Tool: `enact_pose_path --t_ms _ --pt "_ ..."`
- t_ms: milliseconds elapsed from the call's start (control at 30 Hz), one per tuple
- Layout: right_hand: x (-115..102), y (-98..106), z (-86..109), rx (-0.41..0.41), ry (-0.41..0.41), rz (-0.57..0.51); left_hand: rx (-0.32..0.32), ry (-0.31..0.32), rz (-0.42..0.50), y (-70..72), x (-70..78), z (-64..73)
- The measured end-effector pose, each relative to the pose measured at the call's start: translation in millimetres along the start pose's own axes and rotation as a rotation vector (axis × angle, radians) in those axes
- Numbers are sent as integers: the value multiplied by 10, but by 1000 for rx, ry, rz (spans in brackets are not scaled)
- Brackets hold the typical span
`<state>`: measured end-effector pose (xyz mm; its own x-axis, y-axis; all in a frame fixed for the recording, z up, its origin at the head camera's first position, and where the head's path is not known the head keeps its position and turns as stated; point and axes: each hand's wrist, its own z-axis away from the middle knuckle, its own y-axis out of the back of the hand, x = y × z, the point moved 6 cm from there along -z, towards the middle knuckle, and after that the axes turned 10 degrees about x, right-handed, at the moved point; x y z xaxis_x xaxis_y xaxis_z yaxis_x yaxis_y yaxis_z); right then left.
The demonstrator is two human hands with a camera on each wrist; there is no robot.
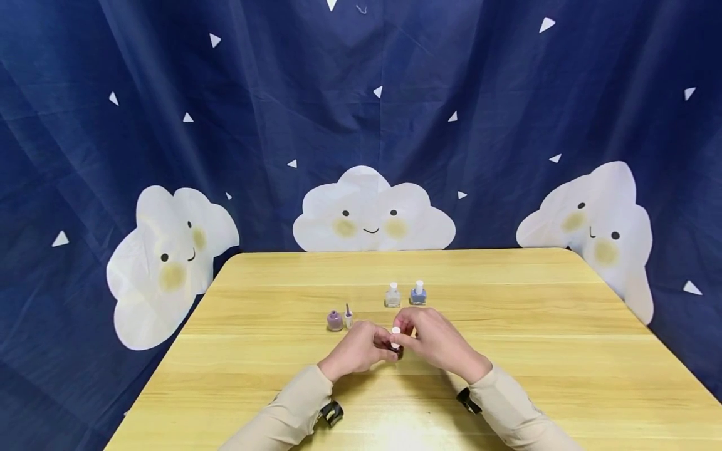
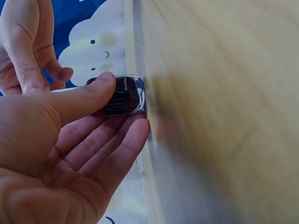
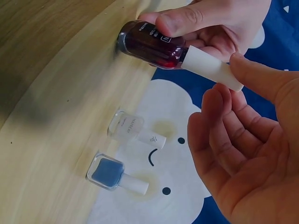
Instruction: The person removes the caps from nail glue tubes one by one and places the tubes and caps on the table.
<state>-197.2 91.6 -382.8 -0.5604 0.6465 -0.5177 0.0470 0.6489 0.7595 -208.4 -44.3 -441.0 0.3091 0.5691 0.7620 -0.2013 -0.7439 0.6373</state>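
Observation:
A dark red nail polish bottle [image 3: 152, 44] stands on the wooden table, its base at the tabletop. My left hand [image 1: 358, 347] grips its glass body between thumb and fingers, the thumb lying across the front in the left wrist view. On top sits a long white cap [image 3: 208, 67], which my right hand [image 1: 437, 341] pinches near its upper end with the thumb and fingertips. The cap is on the bottle's neck. Left of both hands, a purple nail polish bottle [image 1: 334, 322] stands uncapped beside its white cap [image 1: 348, 319], which is set upright with the brush pointing up.
Beyond the hands stand a clear nail polish bottle [image 1: 393, 297] and a blue one [image 1: 418, 296], both with white caps on. The wooden table [image 1: 507, 376] ends at a dark blue curtain [image 1: 479, 62] printed with clouds and triangles.

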Motion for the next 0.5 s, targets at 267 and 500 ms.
enact_pose_path --t_ms 267,500 --pt "-33 -4 11 6 67 9 5 -31 -1 -2 -4 -8" --pt "8 9 8 21 9 -6 2 -20 0 -3 0 -12"
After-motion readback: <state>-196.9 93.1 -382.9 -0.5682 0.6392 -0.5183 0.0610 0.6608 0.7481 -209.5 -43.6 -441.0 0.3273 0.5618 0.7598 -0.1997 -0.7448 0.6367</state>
